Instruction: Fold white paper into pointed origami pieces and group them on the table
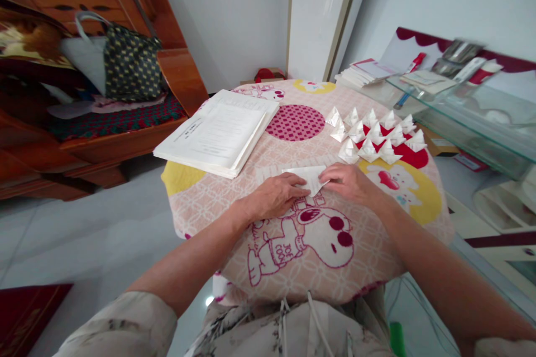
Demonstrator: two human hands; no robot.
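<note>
A small folded sheet of white paper [309,176] lies on the patterned tablecloth [234,195] in front of me. My left hand [281,194] rests on its left side, fingers bent and pressed down on the paper. At the right edge, the fingertips of my right hand [345,179] pinch the paper. Just beyond my right hand stand several folded white paper boats [376,134], grouped in loose rows. To the left, a thick stack of printed sheets [218,131] lies at the table's edge.
A glass shelf [464,122] with cups and papers stands close on the right. A pile of papers [364,71] sits behind the boats. On the left is a wooden bench [176,81] with a dotted bag [132,64]. A red mat [29,312] lies on the floor.
</note>
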